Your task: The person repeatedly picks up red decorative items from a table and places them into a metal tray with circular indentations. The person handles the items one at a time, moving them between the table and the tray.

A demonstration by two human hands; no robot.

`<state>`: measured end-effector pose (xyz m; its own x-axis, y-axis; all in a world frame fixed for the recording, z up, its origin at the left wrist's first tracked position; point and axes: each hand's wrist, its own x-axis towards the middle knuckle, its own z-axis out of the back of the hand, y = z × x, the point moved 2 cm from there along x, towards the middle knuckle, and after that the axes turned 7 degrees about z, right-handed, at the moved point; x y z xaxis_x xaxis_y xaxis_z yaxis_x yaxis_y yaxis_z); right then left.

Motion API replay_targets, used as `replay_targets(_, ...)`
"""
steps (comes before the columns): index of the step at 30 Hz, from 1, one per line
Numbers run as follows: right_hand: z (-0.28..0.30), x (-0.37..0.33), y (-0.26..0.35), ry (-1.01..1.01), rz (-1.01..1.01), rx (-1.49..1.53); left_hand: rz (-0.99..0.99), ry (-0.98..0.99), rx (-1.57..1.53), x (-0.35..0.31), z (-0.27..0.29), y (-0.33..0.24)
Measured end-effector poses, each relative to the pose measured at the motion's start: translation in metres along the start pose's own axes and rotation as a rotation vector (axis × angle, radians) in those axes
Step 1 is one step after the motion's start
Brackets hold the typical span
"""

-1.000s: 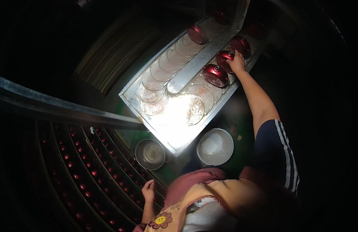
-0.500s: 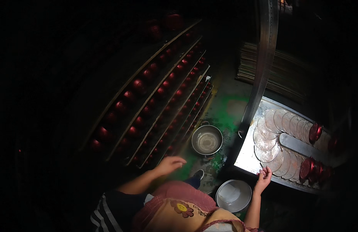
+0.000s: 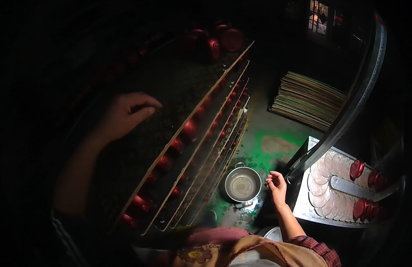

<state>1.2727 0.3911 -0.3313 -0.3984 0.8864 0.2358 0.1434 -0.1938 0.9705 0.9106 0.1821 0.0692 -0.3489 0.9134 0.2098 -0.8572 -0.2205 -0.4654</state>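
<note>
While left hand (image 3: 125,113) hovers spread, empty, over dark top rack board (image 3: 170,89), red cups (image 3: 189,130) are seen lined along edge just beside. Right hand (image 3: 277,184) loose, empty, near steel pot (image 3: 243,184). Risk judged: cups knocked off in dim light.

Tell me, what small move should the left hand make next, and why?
Probably lower onto the top board of the rack. The left hand hovers open and empty over its bare dark surface, with the red cups farther along at the far end. The right hand hangs empty near the metal bowl.
</note>
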Motion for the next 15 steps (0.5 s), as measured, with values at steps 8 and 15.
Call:
replay_targets(8, -0.067, 0.205, 0.174, 0.081, 0.576, -0.467, 0.017, -0.174, -0.265, 0.125, 0.065, 0.084)
replay_targets(15, -0.175, 0.442, 0.270, -0.015, 1.000, -0.530, 0.076, -0.186, -0.338, 0.194, 0.063, 0.090)
